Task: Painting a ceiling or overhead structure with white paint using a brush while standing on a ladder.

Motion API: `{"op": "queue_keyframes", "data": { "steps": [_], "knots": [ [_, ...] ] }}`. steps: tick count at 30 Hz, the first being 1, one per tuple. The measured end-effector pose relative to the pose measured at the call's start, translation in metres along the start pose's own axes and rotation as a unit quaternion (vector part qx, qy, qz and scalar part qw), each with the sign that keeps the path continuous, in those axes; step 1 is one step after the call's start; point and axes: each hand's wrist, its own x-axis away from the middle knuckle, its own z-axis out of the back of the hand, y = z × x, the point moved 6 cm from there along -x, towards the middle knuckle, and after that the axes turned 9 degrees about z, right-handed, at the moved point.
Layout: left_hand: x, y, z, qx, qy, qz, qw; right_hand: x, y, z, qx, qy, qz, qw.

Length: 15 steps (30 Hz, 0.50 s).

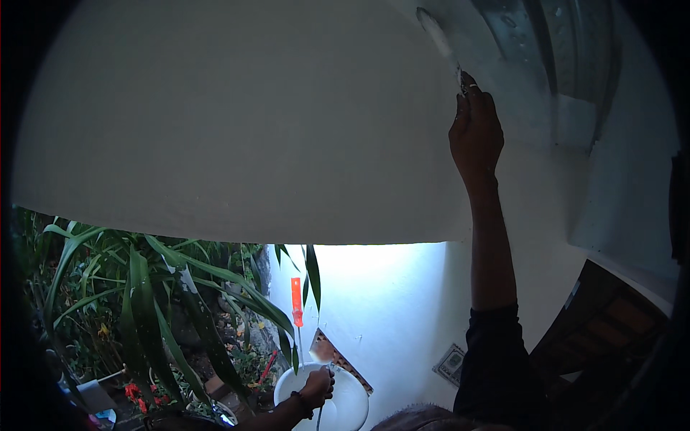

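My right hand is raised high at the right, closed around a narrow tool with a long, white-smeared end. The tool's tip lies at the pale overhead surface; whether it is a brush or a blade I cannot make out. Low in the middle, my left hand is closed over a white bucket, apparently on its thin handle. Just beyond that hand an orange-handled screwdriver stands upright, its shaft running down toward the bucket's rim. Its lower end is hidden.
Long-leaved plants fill the lower left, with red flowers below them. A brightly lit white wall stands behind the bucket. Translucent corrugated roofing shows at the upper right, and a dark opening at the lower right.
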Motion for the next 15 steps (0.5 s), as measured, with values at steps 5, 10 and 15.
{"op": "queue_keyframes", "data": {
  "steps": [5,10,15],
  "knots": [
    [-0.003,0.000,-0.001,-0.010,0.005,-0.001,1.000,-0.010,0.027,-0.017,0.047,-0.034,0.025,0.998],
    [-0.005,0.000,0.001,0.001,0.000,-0.001,1.000,0.028,0.055,-0.016,0.084,-0.031,-0.007,0.996],
    [-0.003,0.004,0.001,0.004,0.004,-0.002,1.000,0.093,0.078,-0.025,-0.105,0.070,-0.156,0.980]
  ]
}}
